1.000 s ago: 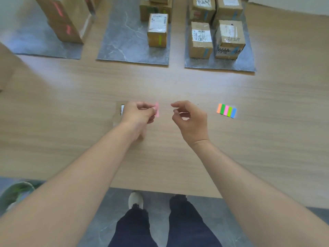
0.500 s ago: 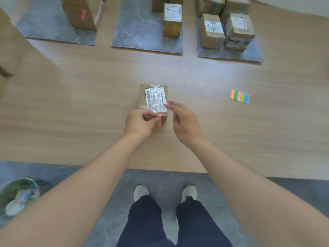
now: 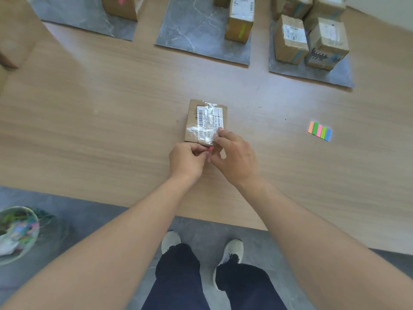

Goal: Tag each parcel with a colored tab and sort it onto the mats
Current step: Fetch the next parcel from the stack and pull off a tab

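The cardboard parcel (image 3: 201, 117) lies label-up at mid-desk (image 3: 111, 121), closer to the front edge. At its near side the left grip (image 3: 186, 161) pinches a pink tab (image 3: 209, 154), while the right grip (image 3: 237, 157) curls over its near right corner. A strip of colored tabs (image 3: 320, 130) lies toward the right edge, and grey mats (image 3: 196, 34) line the far edge.

Both bare forearms extend from the lower corners to meet at mid-frame, where the left hand (image 3: 186, 161) pinches a small pink paper tab (image 3: 209, 154) in curled fingers and the right hand (image 3: 235, 157), just beside it, curls its fingers over the near edge of a small brown cardboard parcel (image 3: 194, 121).
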A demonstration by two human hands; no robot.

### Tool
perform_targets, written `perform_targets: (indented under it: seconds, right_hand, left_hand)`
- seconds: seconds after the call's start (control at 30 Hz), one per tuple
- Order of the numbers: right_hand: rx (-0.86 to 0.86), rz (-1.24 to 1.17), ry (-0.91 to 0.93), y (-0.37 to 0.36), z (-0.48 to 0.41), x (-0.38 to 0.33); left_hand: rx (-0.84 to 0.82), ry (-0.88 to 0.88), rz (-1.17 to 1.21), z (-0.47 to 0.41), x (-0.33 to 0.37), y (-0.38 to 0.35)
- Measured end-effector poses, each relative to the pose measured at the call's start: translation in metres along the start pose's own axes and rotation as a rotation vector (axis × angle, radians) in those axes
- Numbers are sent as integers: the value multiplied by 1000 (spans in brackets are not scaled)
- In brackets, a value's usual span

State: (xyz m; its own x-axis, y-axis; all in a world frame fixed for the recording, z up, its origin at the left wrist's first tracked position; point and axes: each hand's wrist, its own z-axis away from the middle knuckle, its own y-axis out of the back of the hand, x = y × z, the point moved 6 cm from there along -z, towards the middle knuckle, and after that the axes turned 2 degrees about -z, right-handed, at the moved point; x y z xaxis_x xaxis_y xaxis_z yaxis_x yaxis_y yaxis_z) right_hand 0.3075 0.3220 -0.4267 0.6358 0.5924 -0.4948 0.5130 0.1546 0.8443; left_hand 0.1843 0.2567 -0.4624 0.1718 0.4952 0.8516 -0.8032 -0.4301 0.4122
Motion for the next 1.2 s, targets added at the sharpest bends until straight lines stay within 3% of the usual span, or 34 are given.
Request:
perform_targets:
  seconds: [0.17,0.5,0.67,0.77,0.97,1.03,1.13,1.2]
  right_hand:
    - [-43,-8,-91,0,-6,7]
    - [28,41,-1,-4,-13,9]
    - [114,51,4,-9,-15,9]
    - [192,79,26,-13,-12,10]
    - [232,61,-2,-23,-7,13]
    - [178,-246,-125,-18,-10,18]
    - [182,-807,-651,-13,4,29]
    - [85,-923,-896,-20,13,26]
  left_hand:
    - [5,20,-28,1,4,-1]
    - [-3,77,-91,-3,-8,5]
    - [133,91,-158,-4,-17,38]
    - [168,131,46,-13,-20,52]
    - [19,152,365,-24,-9,39]
    - [-7,147,411,-20,-3,34]
    - [-54,186,431,-15,2,30]
    - [-106,200,445,-11,10,28]
